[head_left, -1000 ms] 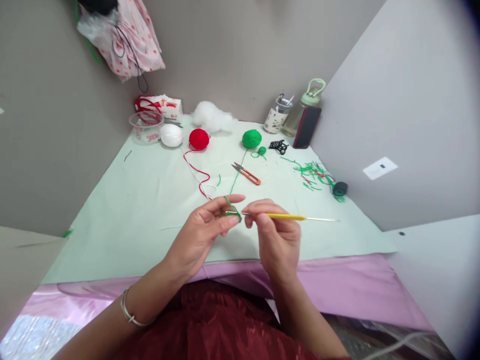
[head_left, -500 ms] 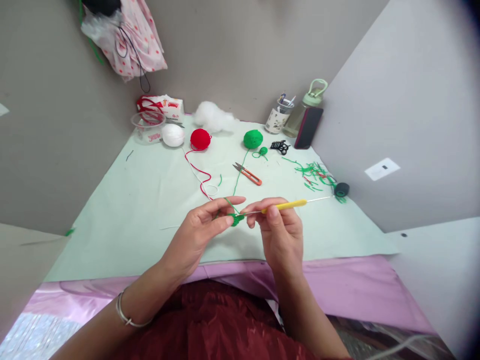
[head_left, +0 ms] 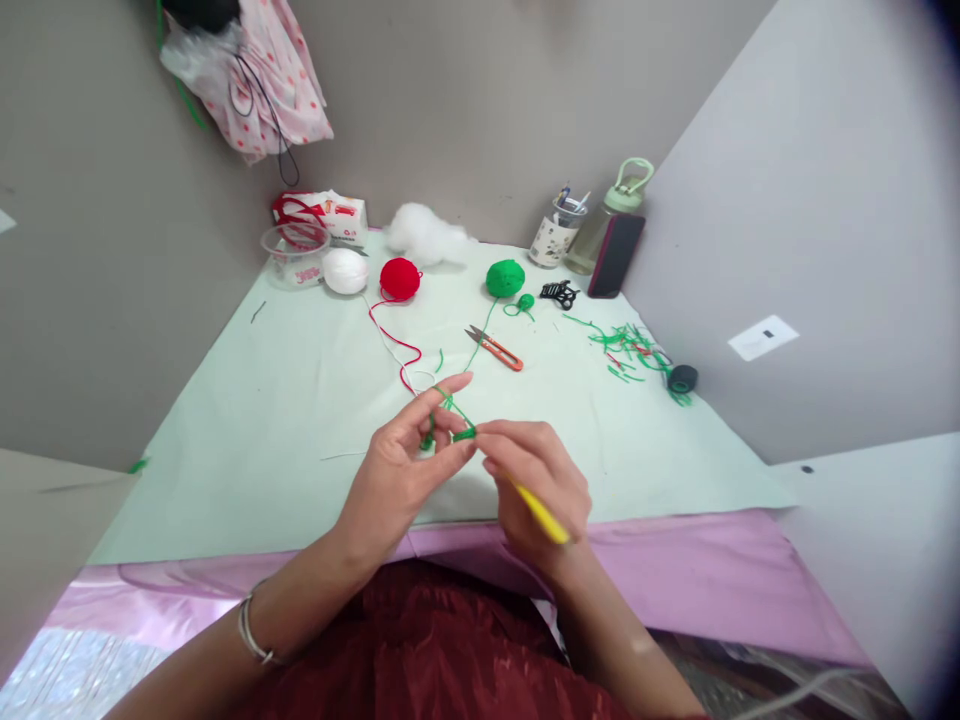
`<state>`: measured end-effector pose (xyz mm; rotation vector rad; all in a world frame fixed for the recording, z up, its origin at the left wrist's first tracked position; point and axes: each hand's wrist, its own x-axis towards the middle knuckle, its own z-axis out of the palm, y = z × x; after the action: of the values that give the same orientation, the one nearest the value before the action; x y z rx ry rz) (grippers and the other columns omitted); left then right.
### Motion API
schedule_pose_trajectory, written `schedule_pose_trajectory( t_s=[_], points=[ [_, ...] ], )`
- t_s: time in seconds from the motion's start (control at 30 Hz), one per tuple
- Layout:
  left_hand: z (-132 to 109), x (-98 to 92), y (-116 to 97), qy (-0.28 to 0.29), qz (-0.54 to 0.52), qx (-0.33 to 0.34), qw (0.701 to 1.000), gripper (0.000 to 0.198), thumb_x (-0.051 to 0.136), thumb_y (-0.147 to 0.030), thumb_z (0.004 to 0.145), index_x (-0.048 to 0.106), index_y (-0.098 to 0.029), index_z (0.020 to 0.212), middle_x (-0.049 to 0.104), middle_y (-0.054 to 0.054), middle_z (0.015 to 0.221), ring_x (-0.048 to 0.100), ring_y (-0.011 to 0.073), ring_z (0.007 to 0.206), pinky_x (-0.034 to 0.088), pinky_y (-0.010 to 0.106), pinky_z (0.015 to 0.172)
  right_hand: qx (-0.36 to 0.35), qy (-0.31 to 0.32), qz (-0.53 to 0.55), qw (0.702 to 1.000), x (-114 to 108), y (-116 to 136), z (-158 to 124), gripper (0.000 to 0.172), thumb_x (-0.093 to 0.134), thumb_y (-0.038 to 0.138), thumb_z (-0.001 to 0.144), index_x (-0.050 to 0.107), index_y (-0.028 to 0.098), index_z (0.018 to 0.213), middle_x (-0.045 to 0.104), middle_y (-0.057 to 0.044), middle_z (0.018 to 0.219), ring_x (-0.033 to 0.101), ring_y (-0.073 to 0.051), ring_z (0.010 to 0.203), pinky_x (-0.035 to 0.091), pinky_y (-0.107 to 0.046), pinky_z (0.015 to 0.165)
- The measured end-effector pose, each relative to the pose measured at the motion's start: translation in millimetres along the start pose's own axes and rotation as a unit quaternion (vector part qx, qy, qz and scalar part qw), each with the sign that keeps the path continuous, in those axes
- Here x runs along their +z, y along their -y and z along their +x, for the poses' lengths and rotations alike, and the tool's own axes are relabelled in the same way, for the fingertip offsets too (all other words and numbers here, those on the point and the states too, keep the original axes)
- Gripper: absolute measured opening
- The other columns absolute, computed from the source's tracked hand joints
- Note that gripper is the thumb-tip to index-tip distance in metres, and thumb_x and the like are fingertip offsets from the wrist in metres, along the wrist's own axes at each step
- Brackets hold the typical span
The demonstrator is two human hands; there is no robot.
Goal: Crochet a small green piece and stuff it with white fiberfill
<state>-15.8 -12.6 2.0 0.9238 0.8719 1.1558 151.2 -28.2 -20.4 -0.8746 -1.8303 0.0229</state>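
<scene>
My left hand (head_left: 409, 455) pinches a small green crochet piece (head_left: 463, 434), with green yarn (head_left: 474, 350) looped over its raised forefinger. That strand runs back across the pale green mat (head_left: 262, 430) to a green yarn ball (head_left: 504, 278). My right hand (head_left: 534, 478) is closed round a yellow-handled crochet hook (head_left: 541, 513); the handle points down toward me and the tip is at the green piece. Both hands hover above the mat's near edge.
At the back stand a red yarn ball (head_left: 400, 279), a white yarn ball (head_left: 345, 270), white stuffing (head_left: 427, 233), a plastic cup (head_left: 296, 252), a pen pot (head_left: 553, 235), a bottle (head_left: 604, 222) and a phone (head_left: 616, 255). Orange thread snips (head_left: 493, 347) lie mid-mat; green yarn scraps (head_left: 626, 350) lie right.
My right hand has swung the hook round: its handle pointed right across the mat, now it points down toward me. My left forefinger has lifted with the yarn loop.
</scene>
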Motion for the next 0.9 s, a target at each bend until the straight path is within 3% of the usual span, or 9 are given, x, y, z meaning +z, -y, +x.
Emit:
schedule_pose_trajectory(
  t_s=[0.07,0.17,0.27,0.37,0.57,0.63,0.7,0.8,0.9],
  points=[
    [1,1.2,0,0.026,-0.100,-0.078,0.992,0.056,0.091,-0.032,0.078,0.076,-0.028,0.131,0.068,-0.001,0.085,0.057,0.0122,0.079,0.047,0.027,0.084,-0.011,-0.006,-0.037,0.999,2,0,-2,0.039,0.065,0.011,0.098,0.073,0.034,0.129,0.078,-0.008,0.115,0.075,-0.024,0.102,0.063,-0.039,0.081],
    [5,-1.0,-3,0.050,-0.184,-0.159,0.969,0.050,0.094,-0.030,0.073,0.081,-0.021,0.120,0.071,0.001,0.087,0.060,0.0109,0.077,0.051,0.029,0.090,0.062,-0.059,0.057,0.995,1,1,2,0.029,0.061,0.015,0.101,0.077,0.031,0.119,0.078,-0.007,0.102,0.074,-0.022,0.090,0.062,-0.039,0.075],
    [8,-2.9,-6,0.043,-0.176,-0.136,0.974,0.046,0.092,-0.024,0.074,0.082,-0.023,0.119,0.073,0.001,0.091,0.064,0.0121,0.084,0.051,0.029,0.095,0.185,-0.107,0.225,0.951,-1,1,12,0.022,0.057,0.020,0.105,0.078,0.026,0.104,0.075,-0.004,0.088,0.067,-0.017,0.071,0.058,-0.035,0.065],
    [6,-0.4,-7,0.062,-0.135,-0.094,0.984,0.042,0.089,-0.023,0.077,0.082,-0.026,0.118,0.073,0.000,0.092,0.065,0.0149,0.095,0.048,0.028,0.095,0.211,-0.076,0.296,0.928,0,1,18,0.019,0.061,0.025,0.104,0.079,0.025,0.099,0.076,-0.005,0.091,0.070,-0.018,0.079,0.058,-0.034,0.067],
    [2,5.6,-1,0.022,-0.084,-0.043,0.995,0.047,0.090,-0.027,0.079,0.079,-0.027,0.126,0.069,-0.001,0.090,0.060,0.0138,0.091,0.046,0.025,0.087,0.124,-0.064,0.131,0.982,10,5,8,0.029,0.063,0.013,0.101,0.079,0.032,0.117,0.080,-0.006,0.104,0.075,-0.021,0.092,0.063,-0.037,0.075],
    [4,4.9,-1,0.022,-0.113,-0.069,0.991,0.050,0.092,-0.029,0.078,0.079,-0.025,0.126,0.070,-0.001,0.088,0.060,0.0134,0.087,0.046,0.025,0.083,0.056,-0.055,0.050,0.996,11,5,3,0.039,0.067,0.009,0.097,0.077,0.035,0.125,0.080,-0.007,0.114,0.075,-0.023,0.098,0.063,-0.039,0.078],
    [6,2.7,-2,0.044,-0.159,-0.118,0.979,0.044,0.090,-0.030,0.079,0.081,-0.021,0.121,0.071,0.001,0.087,0.060,0.0126,0.081,0.049,0.026,0.085,0.038,-0.067,0.032,0.997,9,4,2,0.042,0.068,0.009,0.096,0.076,0.035,0.127,0.080,-0.007,0.115,0.074,-0.023,0.098,0.062,-0.039,0.078],
    [10,-0.9,-5,0.057,-0.204,-0.151,0.966,0.033,0.087,-0.025,0.079,0.084,-0.017,0.110,0.070,0.001,0.088,0.057,0.0099,0.072,0.052,0.031,0.095,0.136,-0.113,0.137,0.975,4,2,7,0.028,0.063,0.013,0.100,0.080,0.031,0.115,0.079,-0.005,0.098,0.071,-0.020,0.083,0.059,-0.036,0.071],
    [9,-1.1,-6,0.036,-0.156,-0.104,0.982,0.035,0.087,-0.022,0.078,0.084,-0.023,0.113,0.069,0.000,0.090,0.055,0.0102,0.074,0.050,0.028,0.088,0.225,-0.113,0.261,0.932,2,1,14,0.019,0.062,0.024,0.103,0.080,0.028,0.103,0.076,-0.003,0.088,0.064,-0.016,0.068,0.055,-0.033,0.064]
  ],
)
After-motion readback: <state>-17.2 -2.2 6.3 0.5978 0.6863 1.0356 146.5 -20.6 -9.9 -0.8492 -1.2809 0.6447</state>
